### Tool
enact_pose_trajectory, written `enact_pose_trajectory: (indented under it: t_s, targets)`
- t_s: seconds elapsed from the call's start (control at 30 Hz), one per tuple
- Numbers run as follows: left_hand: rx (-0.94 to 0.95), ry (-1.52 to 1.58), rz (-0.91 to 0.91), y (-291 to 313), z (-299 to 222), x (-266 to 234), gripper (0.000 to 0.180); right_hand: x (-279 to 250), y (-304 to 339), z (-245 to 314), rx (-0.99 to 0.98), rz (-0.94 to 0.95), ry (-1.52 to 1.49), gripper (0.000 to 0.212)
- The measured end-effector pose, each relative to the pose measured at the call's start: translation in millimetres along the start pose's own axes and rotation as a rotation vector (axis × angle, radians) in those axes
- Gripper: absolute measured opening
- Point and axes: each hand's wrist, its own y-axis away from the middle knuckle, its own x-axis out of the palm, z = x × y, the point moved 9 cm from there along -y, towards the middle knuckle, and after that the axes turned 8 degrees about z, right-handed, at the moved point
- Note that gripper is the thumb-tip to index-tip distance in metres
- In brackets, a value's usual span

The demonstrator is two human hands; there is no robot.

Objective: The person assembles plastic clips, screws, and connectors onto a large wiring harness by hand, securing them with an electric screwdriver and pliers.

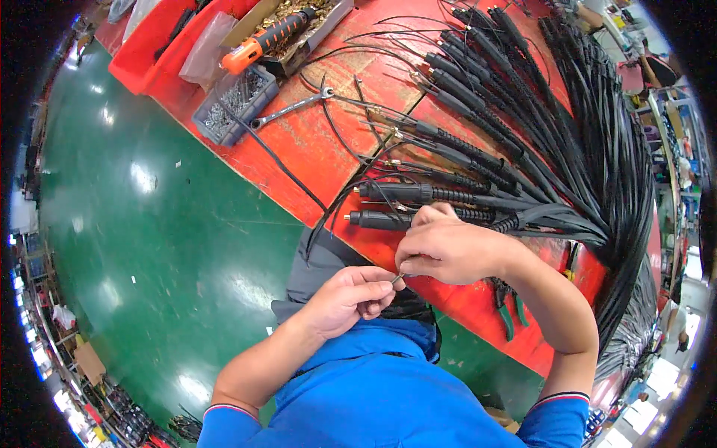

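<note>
Hands near one another, lower centre of the frame. Left hand (355,299): thumb and forefinger pinched on a thin dark piece (398,278), slender and wire-like, its finer form too small to read. The piece sits in the gap between the hands, just above the blue shirt (388,388). Right hand (452,246): fingers curled, tips at the far end of the piece — cannot tell whether they grip it.

Beyond the right hand, black cylindrical connectors (388,192), smooth, with pale metallic tips; behind them ribbed flexible sleeves (457,196) run into a thick bundle of glossy black cables (627,179), right of frame. Bench top (321,160): red, scuffed, worn to a tan patch.

Upper left: a steel wrench (293,106), slim and shiny, beside a grey plastic bin (211,131) of silvery screws (237,97); above, an orange-and-black tool (265,42) lies across a box (328,31) of brassy fragments (320,10). Green-handled pliers (506,319) at lower right of centre. Floor (164,246) — green, glossy, with lamp reflections.
</note>
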Motion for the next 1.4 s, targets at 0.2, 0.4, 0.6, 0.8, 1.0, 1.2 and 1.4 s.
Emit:
enact_pose_trajectory:
  t_s: [0.2, 0.4, 0.6, 0.8, 1.0, 1.2, 1.4]
  targets:
    - [0.027, -0.079, -0.055, 7, -15, 6, 0.021, -20, 40, 42, -0.003, -0.452, 0.319, 0.02]
    - [-0.018, -0.11, -0.053, 6, -13, 11, 0.021, 9, 53, 48, 0.123, -0.744, 0.496, 0.024]
    - [-0.022, -0.05, -0.04, 7, -9, 17, 0.021, 10, 60, 55, 0.12, -0.867, 0.478, 0.019]
    - [-0.046, -0.067, -0.005, 9, -16, 23, 0.02, 3, 65, 61, 0.163, -0.859, 0.468, 0.02]
    - [-0.06, -0.107, -0.066, 9, -28, 10, 0.021, 7, 89, 53, 0.097, -0.877, 0.448, 0.022]
    - [-0.028, -0.395, -0.137, 2, -38, -7, 0.02, 54, 200, -14, 0.659, -1.147, 0.267, 0.02]
    - [-0.057, -0.527, -0.152, -7, -41, -13, 0.02, 125, 247, -35, 0.943, -0.995, 0.124, 0.062]
